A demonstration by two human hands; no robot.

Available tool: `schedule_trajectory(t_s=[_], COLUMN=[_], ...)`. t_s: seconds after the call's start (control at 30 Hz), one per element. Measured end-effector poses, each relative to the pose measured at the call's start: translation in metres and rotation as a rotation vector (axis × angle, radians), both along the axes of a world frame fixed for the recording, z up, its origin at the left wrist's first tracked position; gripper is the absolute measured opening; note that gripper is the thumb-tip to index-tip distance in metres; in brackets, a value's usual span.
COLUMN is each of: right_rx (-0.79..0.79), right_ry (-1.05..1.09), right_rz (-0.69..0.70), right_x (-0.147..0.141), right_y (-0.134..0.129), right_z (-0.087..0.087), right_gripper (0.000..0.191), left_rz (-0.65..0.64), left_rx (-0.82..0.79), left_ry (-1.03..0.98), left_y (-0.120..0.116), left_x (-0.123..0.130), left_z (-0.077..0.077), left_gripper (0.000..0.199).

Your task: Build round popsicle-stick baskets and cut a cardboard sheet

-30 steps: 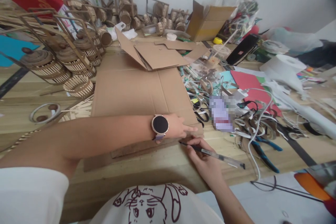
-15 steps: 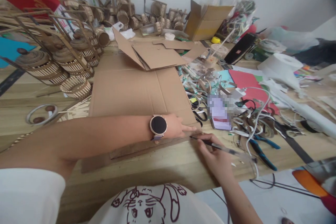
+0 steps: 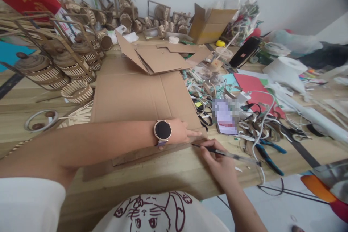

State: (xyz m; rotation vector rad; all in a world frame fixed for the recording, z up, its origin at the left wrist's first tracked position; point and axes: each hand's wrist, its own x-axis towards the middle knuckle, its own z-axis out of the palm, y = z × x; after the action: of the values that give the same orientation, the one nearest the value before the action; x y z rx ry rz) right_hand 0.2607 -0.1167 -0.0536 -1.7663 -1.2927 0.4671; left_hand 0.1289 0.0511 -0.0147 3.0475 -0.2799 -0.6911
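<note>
A large flat sheet of cardboard point(image 3: 130, 94) lies on the wooden table in front of me. My left hand point(image 3: 183, 131) rests on its near right part, fingers stretched out toward the right corner, with a watch point(image 3: 162, 130) on the wrist. Just right of it, my right hand point(image 3: 219, 161) grips a pen point(image 3: 228, 155), which slants down to the left. The pen's tip is at the near edge of the cardboard; whether it touches I cannot tell. Part of the near edge is hidden under my left forearm.
Folded cardboard pieces point(image 3: 165, 59) lie on the sheet's far end. Woven lidded baskets point(image 3: 40, 69) stand on the left. To the right are a phone point(image 3: 226, 117), blue-handled pliers point(image 3: 269, 156), a white cable and a black speaker point(image 3: 245, 51). An open carton point(image 3: 210, 25) stands at the back.
The pen and my right hand have shifted slightly left along the near edge of the cardboard. My left hand stays in place on the sheet. The whole view has shifted a little.
</note>
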Motion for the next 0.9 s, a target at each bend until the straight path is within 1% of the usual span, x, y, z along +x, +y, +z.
schedule_trajectory(t_s=[0.17,0.27,0.33,0.43,0.53,0.63,0.67,0.7,0.8,0.9], right_rx=[-0.016,-0.033,-0.042,-0.028,0.009,0.082,0.095,0.092,0.005,-0.05], right_ry=[-0.001,-0.044,-0.071,-0.104,-0.151,-0.264,-0.307,-0.343,-0.39,-0.426], right_rz=[0.029,0.037,0.018,-0.055,-0.171,-0.289,-0.288,-0.256,-0.075,0.018], right_x=[-0.008,-0.006,-0.001,0.017,0.037,0.041,0.038,0.034,0.022,0.02], right_y=[0.004,0.004,0.005,0.003,-0.002,-0.006,-0.006,-0.006,-0.002,0.0], right_z=[-0.003,-0.005,-0.006,-0.006,-0.004,0.0,0.0,0.0,-0.004,-0.011], right_gripper=[0.017,0.017,0.018,0.019,0.017,0.019,0.02,0.022,0.027,0.027], left_rz=[0.025,0.009,0.005,0.028,0.01,-0.022,-0.024,-0.025,-0.018,-0.011], left_rx=[-0.059,-0.045,-0.032,-0.026,0.005,0.039,0.041,0.042,0.05,0.011], left_ry=[-0.084,-0.068,-0.05,-0.032,-0.012,0.001,-0.002,-0.006,-0.01,-0.017], left_y=[0.002,0.001,0.001,0.0,-0.001,-0.001,-0.001,-0.001,0.0,0.002], left_x=[-0.002,-0.003,-0.002,0.0,0.001,0.002,0.002,0.003,0.004,-0.002], left_z=[-0.003,-0.003,-0.003,-0.005,-0.005,-0.003,-0.002,-0.001,-0.001,-0.001], left_gripper=[0.079,0.08,0.082,0.082,0.083,0.086,0.085,0.084,0.075,0.069])
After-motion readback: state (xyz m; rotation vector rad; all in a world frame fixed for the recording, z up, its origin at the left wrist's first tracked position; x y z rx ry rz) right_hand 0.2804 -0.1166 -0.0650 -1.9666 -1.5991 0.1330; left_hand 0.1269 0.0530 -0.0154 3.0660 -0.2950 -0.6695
